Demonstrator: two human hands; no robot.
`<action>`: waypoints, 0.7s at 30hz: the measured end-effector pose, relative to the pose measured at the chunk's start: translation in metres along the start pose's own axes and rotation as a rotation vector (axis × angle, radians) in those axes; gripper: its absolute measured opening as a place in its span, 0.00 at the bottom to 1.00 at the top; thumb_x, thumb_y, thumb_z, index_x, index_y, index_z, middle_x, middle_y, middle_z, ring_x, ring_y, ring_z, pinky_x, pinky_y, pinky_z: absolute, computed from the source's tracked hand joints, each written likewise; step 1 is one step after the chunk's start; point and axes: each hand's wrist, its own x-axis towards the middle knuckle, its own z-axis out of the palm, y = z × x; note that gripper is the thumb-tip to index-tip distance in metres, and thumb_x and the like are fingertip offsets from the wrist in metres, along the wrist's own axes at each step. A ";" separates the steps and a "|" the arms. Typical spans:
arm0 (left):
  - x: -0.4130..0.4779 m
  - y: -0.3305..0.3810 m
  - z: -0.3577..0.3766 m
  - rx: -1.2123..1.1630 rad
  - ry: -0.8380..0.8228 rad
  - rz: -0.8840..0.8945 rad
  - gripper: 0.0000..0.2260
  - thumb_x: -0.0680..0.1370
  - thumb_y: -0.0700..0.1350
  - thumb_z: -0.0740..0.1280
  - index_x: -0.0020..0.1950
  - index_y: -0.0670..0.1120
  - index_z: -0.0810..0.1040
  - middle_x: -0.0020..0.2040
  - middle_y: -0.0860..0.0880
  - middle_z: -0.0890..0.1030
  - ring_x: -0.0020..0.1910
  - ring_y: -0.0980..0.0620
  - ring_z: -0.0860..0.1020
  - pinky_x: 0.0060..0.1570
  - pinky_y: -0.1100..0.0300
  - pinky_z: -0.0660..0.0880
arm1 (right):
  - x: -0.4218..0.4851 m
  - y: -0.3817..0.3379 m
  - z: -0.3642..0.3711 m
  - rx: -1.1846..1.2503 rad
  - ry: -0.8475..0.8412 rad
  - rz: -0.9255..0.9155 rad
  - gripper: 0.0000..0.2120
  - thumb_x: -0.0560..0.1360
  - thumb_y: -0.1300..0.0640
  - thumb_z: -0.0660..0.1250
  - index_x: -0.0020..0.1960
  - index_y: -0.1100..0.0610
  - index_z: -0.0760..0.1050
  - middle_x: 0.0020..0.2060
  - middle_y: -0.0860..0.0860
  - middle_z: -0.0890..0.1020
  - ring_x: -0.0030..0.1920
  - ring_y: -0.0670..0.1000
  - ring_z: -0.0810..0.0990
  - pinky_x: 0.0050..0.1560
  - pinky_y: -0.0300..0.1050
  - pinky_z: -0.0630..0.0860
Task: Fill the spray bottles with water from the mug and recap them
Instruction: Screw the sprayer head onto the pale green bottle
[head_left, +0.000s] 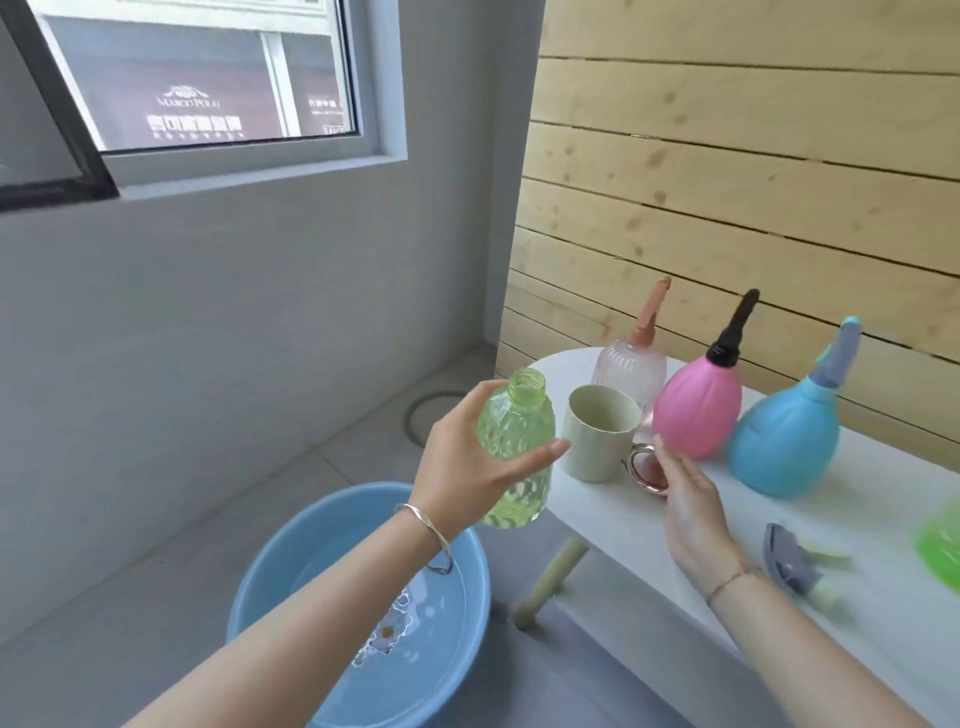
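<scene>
My left hand (470, 465) grips a clear green bottle (517, 452) with no cap, held upright off the table's left end, above the basin. A cream mug (600, 439) stands on the white table (649, 530) just right of it. My right hand (685, 501) touches the mug's rose-gold handle (647, 465), fingers around it. Behind stand a clear pink spray bottle (631, 364), a pink one (698, 410) and a blue one (787, 441), all capped. A grey spray head (792, 558) lies on the table by my right wrist.
A blue basin (311, 571) holding water sits on the grey floor below the table's left end. A green object (940, 540) is cut off at the right edge. A wooden plank wall runs behind the table, and a window is up left.
</scene>
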 end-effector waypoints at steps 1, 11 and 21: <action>-0.001 0.002 0.005 0.000 -0.017 0.008 0.28 0.61 0.68 0.74 0.56 0.58 0.75 0.50 0.62 0.81 0.52 0.63 0.77 0.53 0.72 0.70 | 0.000 -0.003 -0.001 -0.020 -0.015 0.014 0.07 0.78 0.56 0.66 0.41 0.55 0.75 0.38 0.48 0.79 0.40 0.44 0.76 0.47 0.35 0.70; -0.011 0.037 0.057 -0.016 -0.135 0.045 0.24 0.65 0.58 0.77 0.55 0.60 0.69 0.50 0.70 0.73 0.50 0.78 0.71 0.52 0.79 0.66 | -0.030 -0.081 -0.092 -0.426 -0.039 -0.247 0.05 0.73 0.54 0.72 0.44 0.55 0.78 0.41 0.47 0.81 0.43 0.43 0.77 0.46 0.34 0.71; -0.033 0.063 0.128 -0.114 -0.287 0.055 0.32 0.63 0.63 0.74 0.63 0.53 0.73 0.54 0.64 0.76 0.56 0.70 0.72 0.56 0.76 0.66 | -0.037 -0.058 -0.182 -0.934 -0.097 -0.107 0.11 0.65 0.48 0.78 0.41 0.51 0.79 0.40 0.46 0.82 0.42 0.44 0.77 0.41 0.36 0.69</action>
